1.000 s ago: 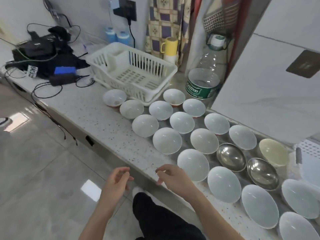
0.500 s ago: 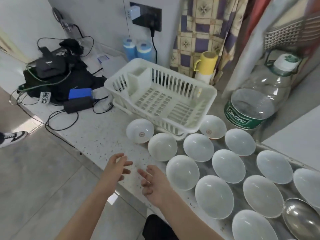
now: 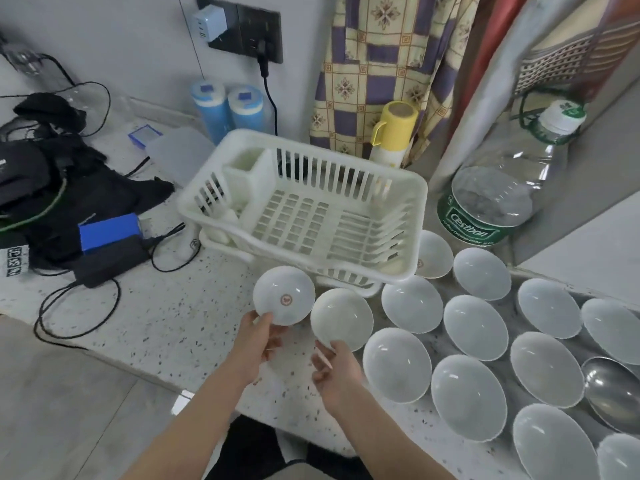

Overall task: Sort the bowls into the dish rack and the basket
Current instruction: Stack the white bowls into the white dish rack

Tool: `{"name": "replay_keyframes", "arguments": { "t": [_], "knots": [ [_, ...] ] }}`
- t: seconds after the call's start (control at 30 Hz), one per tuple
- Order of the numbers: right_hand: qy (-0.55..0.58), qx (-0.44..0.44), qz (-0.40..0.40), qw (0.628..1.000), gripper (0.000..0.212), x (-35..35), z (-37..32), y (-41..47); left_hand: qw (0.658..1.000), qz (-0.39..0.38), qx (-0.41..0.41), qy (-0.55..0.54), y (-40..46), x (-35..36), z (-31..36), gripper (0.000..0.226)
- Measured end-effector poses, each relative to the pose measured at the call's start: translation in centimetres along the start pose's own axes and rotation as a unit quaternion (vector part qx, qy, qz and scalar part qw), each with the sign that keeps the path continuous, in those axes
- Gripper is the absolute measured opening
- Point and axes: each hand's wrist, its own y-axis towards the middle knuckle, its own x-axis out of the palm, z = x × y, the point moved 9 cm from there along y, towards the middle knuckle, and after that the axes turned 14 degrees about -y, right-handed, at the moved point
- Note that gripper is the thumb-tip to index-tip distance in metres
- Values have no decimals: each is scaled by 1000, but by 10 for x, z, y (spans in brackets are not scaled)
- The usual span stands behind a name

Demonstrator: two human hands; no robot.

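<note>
The left hand pinches the near rim of a white bowl with a red emblem, thumb on top and fingers curled beneath; the bowl is tipped so its inside faces the camera, and whether it is lifted clear of the counter or only tilted cannot be told. Just to its right, the right hand has its fingertips at the near rim of a plain white bowl; the fingers are curled toward the edge, but whether they actually clasp it cannot be told. These two bowls sit almost touching each other, on the speckled counter, just near of the white dish rack.

The rack stands on its drip tray, its slatted floor bare, a cutlery cup in its far left corner. To the right of both hands, many more white bowls lie in rows running to the right and near, rims close together, with a steel bowl at the right edge.

Far of the rack stand a yellow mug, two blue canisters and a wall socket; to the right a large water bottle lies on its side. At the left, black gear and cables with a blue box
</note>
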Motion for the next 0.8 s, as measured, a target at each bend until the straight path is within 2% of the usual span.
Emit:
{"name": "replay_keyframes", "arguments": {
  "t": [0.2,0.37,0.53,0.7,0.8],
  "knots": [
    [67,-54,113,990,33,3,2,-5,995,-95,-21,17,13,-2,9,38],
    [106,-66,142,982,38,5,3,-12,984,-163,-40,63,16,-14,24,34],
    [134,-98,145,975,31,13,7,-36,968,-226,-38,98,3,-26,48,29],
    [112,-194,167,960,9,8,-8,-78,949,-302,-16,87,-20,-29,85,31],
    [94,-280,177,939,7,4,-38,-107,939,-337,3,68,-31,-23,112,40]
  ]
}}
